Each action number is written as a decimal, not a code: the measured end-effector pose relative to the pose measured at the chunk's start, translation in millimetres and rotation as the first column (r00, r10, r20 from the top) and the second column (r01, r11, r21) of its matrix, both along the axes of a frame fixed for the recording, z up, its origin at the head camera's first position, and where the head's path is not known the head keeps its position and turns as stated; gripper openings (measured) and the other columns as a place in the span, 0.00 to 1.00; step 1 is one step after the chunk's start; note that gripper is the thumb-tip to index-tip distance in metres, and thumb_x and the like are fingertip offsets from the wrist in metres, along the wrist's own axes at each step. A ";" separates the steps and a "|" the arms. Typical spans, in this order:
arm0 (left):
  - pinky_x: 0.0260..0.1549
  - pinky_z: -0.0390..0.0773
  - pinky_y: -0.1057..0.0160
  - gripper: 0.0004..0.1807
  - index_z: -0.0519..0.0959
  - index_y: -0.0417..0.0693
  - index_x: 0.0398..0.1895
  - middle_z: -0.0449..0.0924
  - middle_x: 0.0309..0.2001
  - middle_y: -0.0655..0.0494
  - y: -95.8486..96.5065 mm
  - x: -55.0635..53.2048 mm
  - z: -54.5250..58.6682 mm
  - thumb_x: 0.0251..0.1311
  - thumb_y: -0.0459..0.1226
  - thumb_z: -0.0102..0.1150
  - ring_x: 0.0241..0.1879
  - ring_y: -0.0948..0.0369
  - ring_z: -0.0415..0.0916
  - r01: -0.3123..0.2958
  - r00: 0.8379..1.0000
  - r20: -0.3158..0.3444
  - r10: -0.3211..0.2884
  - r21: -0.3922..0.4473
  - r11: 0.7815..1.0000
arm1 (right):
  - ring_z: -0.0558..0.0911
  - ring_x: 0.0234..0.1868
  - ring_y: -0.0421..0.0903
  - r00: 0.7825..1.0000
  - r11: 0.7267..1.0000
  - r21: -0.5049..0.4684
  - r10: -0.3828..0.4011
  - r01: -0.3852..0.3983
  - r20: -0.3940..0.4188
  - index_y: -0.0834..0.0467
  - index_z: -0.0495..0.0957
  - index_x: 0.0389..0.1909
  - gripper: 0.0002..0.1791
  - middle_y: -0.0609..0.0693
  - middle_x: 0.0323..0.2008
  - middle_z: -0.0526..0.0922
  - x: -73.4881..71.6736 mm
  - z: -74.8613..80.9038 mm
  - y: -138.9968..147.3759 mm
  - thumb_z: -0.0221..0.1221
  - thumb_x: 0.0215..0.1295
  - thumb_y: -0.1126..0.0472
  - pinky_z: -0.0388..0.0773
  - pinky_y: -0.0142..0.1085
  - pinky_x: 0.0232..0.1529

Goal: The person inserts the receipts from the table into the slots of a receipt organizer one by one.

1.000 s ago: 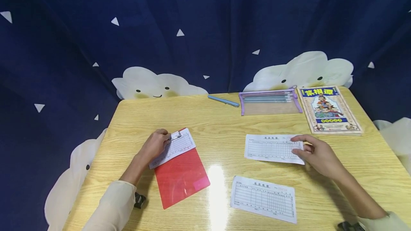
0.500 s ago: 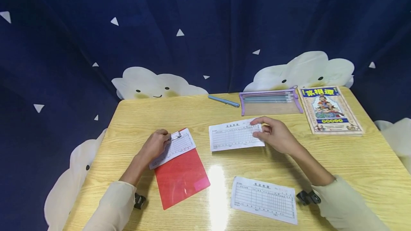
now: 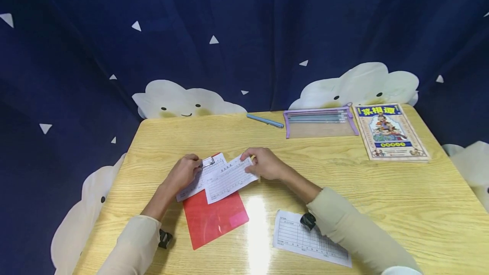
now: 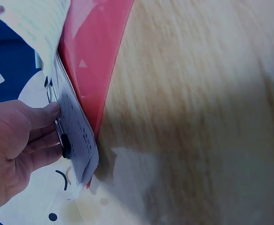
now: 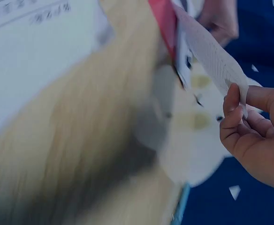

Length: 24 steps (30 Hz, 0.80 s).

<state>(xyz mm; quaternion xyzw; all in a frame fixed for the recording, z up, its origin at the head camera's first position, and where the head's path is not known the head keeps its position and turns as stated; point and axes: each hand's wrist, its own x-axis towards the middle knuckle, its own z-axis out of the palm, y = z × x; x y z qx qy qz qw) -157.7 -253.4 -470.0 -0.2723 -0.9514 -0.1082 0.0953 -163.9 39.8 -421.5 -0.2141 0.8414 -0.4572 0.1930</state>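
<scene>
A red clipboard [image 3: 215,220] lies on the left of the table, with white receipt slips [image 3: 189,188] under its metal clip [image 3: 208,162]. My left hand [image 3: 185,172] is at the clipboard's top edge; in the left wrist view its thumb and fingers pinch the clip [image 4: 57,117]. My right hand [image 3: 267,164] pinches one end of another receipt slip [image 3: 229,179], held over the clipboard and overlapping the slips there. In the right wrist view this slip [image 5: 212,56] hangs between thumb and fingers. A further receipt slip [image 3: 294,239] lies nearer, partly hidden by my right sleeve.
At the back lie a blue pen [image 3: 265,121], a purple-edged mesh pencil pouch [image 3: 321,130] with several pencils, and a comic-style book [image 3: 391,133]. A dark blue curtain [image 3: 244,33] with clouds stands behind the wooden table [image 3: 183,135].
My right hand has carried its receipt slip leftward from the table's right side to over the clipboard. My left hand has stayed at the clip. My right sleeve now covers part of the nearer slip.
</scene>
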 end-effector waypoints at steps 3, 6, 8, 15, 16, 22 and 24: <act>0.35 0.81 0.56 0.04 0.82 0.40 0.27 0.80 0.32 0.44 -1.1 -0.1 -0.7 0.48 0.25 0.64 0.35 0.51 0.79 0.005 1.000 0.003 -0.005 0.003 1.000 | 0.67 0.10 0.35 0.999 0.999 0.042 0.031 -0.030 -0.026 0.61 0.77 0.45 0.16 0.45 0.14 0.69 -0.5 -9.2 -22.6 0.62 0.53 0.70 0.63 0.25 0.12; 0.34 0.81 0.57 0.04 0.81 0.40 0.26 0.80 0.32 0.45 -1.2 -0.4 -0.9 0.48 0.25 0.64 0.34 0.52 0.79 0.014 1.000 -0.005 -0.014 -0.002 1.000 | 0.71 0.20 0.37 0.995 0.994 0.097 0.057 -0.049 -0.079 0.60 0.78 0.43 0.15 0.48 0.23 0.76 -2.0 -17.6 -40.8 0.63 0.52 0.70 0.68 0.26 0.21; 0.33 0.81 0.57 0.04 0.81 0.40 0.25 0.79 0.30 0.46 -1.2 -0.7 -0.9 0.48 0.24 0.64 0.33 0.53 0.78 0.021 1.000 -0.015 -0.021 -0.006 1.000 | 0.73 0.28 0.39 0.990 0.989 0.132 0.075 -0.059 -0.120 0.60 0.78 0.42 0.15 0.51 0.31 0.79 -3.0 -21.9 -50.4 0.64 0.51 0.69 0.71 0.28 0.30; 0.32 0.80 0.58 0.05 0.80 0.40 0.23 0.78 0.28 0.47 -0.6 -1.4 0.0 0.46 0.24 0.64 0.31 0.53 0.77 0.044 0.998 -0.035 -0.043 0.007 0.999 | 0.78 0.47 0.49 0.978 0.981 0.176 0.114 -0.084 -0.172 0.62 0.77 0.39 0.14 0.56 0.43 0.82 -6.8 -30.8 -70.9 0.65 0.49 0.70 0.74 0.40 0.54; 0.32 0.80 0.58 0.05 0.79 0.40 0.23 0.79 0.28 0.46 -0.8 -1.4 -0.1 0.46 0.24 0.65 0.31 0.53 0.77 0.044 0.998 -0.036 -0.044 0.006 0.999 | 0.78 0.48 0.50 0.978 0.979 0.182 0.119 -0.087 -0.173 0.62 0.77 0.39 0.14 0.57 0.43 0.82 -7.4 -31.6 -72.7 0.65 0.49 0.70 0.74 0.41 0.55; 0.32 0.80 0.57 0.05 0.80 0.39 0.23 0.78 0.28 0.46 -1.9 -1.3 -0.6 0.45 0.24 0.65 0.31 0.52 0.77 0.053 0.997 -0.054 -0.053 0.003 0.999 | 0.78 0.49 0.50 0.978 0.968 0.240 0.112 -0.068 -0.176 0.60 0.78 0.37 0.13 0.56 0.44 0.82 -11.0 -36.6 -79.9 0.67 0.49 0.69 0.73 0.40 0.56; 0.31 0.80 0.57 0.05 0.80 0.40 0.23 0.78 0.28 0.47 -2.3 -1.2 -1.2 0.45 0.24 0.65 0.30 0.53 0.77 0.056 0.997 -0.062 -0.056 0.002 0.998 | 0.78 0.49 0.50 0.978 0.966 0.251 0.104 -0.056 -0.182 0.60 0.79 0.37 0.13 0.56 0.44 0.82 -12.3 -38.7 -81.5 0.67 0.49 0.68 0.73 0.40 0.56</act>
